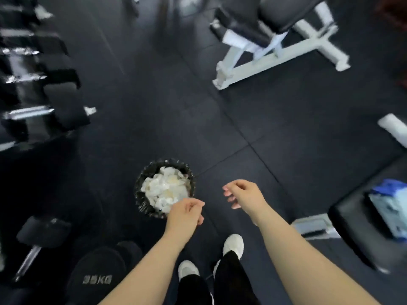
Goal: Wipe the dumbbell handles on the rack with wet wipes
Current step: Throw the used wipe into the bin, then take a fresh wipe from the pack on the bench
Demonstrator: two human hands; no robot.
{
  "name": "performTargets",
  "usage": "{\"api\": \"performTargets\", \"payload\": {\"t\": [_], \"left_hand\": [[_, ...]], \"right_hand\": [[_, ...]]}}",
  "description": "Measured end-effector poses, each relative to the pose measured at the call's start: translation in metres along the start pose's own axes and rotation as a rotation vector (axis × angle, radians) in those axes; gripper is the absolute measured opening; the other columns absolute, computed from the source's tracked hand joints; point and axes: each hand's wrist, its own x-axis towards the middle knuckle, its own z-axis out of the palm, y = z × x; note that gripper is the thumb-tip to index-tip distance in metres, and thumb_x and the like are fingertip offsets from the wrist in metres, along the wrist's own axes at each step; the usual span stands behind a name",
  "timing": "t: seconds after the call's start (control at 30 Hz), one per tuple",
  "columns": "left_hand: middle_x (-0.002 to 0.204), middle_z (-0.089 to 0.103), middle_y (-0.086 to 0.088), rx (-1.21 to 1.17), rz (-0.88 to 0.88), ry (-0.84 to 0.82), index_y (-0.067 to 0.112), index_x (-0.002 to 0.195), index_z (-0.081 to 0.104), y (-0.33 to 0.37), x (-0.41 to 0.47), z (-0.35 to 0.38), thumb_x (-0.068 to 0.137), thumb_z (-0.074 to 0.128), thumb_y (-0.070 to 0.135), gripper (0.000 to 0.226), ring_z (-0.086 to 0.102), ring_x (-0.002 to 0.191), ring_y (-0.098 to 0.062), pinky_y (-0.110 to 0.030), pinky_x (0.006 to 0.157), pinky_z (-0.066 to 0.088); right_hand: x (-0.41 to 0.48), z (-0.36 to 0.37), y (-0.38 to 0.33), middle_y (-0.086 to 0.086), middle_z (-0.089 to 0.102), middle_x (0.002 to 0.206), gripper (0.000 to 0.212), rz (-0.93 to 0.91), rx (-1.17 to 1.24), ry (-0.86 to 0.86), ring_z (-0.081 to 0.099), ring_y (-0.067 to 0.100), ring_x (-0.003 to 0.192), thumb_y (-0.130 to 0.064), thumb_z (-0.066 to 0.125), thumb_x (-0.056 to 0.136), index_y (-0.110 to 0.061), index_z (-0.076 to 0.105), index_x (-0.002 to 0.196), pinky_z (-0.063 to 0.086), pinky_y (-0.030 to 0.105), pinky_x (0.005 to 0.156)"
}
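Note:
A small black bin (pixel 141 186) full of crumpled white used wipes (pixel 165 190) stands on the floor in front of me. My left hand (pixel 185 214) hangs over its near right rim, fingers loosely curled, holding nothing. My right hand (pixel 242 194) is further right over the floor, fingers loosely bent and empty. The dumbbell rack (pixel 33 89) with black dumbbells and silver handles runs along the left, blurred. A blue-and-white wipes pack (pixel 389 208) lies on a black bench pad (pixel 352 227) at the right.
A white-framed bench (pixel 275 51) stands at the upper right. A dumbbell marked 35KG (pixel 97 274) and another dumbbell (pixel 41 236) sit at the lower left. My white shoes (pixel 233 245) stand on the dark rubber floor tiles (pixel 198 106).

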Motion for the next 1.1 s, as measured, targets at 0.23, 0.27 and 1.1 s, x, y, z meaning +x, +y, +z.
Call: {"api": "performTargets", "payload": {"t": [0.23, 0.27, 1.1], "left_hand": [[0.054, 0.057, 0.001, 0.281, 0.220, -0.392, 0.020, 0.074, 0.061, 0.054, -0.029, 0.127, 0.090, 0.047, 0.006, 0.025, 0.055, 0.059, -0.013, -0.025, 0.066, 0.044], [0.053, 0.057, 0.002, 0.329, 0.232, -0.433, 0.021, 0.074, 0.061, 0.056, -0.032, 0.145, 0.090, 0.048, 0.006, 0.026, 0.055, 0.059, -0.013, -0.024, 0.066, 0.044], [0.120, 0.052, 0.006, 1.178, 0.539, -0.567, 0.018, 0.114, 0.058, 0.087, 0.037, 0.591, 0.091, 0.045, 0.008, 0.028, 0.048, 0.099, -0.006, -0.016, 0.081, 0.036]], "right_hand": [[-0.089, -0.159, 0.080, 0.003, 0.057, 0.068, 0.022, 0.137, 0.401, 0.475, 0.047, 0.013, 0.054, -0.006, 0.050, 0.088, -0.011, 0.057, 0.069, 0.044, 0.018, 0.049], [-0.098, -0.176, 0.094, 0.003, 0.056, 0.067, 0.022, 0.154, 0.441, 0.552, 0.046, 0.013, 0.054, -0.006, 0.049, 0.089, -0.011, 0.057, 0.068, 0.043, 0.018, 0.050], [0.020, -0.519, 0.295, -0.002, 0.043, 0.137, 0.038, 0.249, -0.204, 0.706, 0.035, 0.021, 0.123, -0.019, 0.038, 0.095, -0.025, 0.044, 0.132, 0.026, 0.027, 0.101]]}}
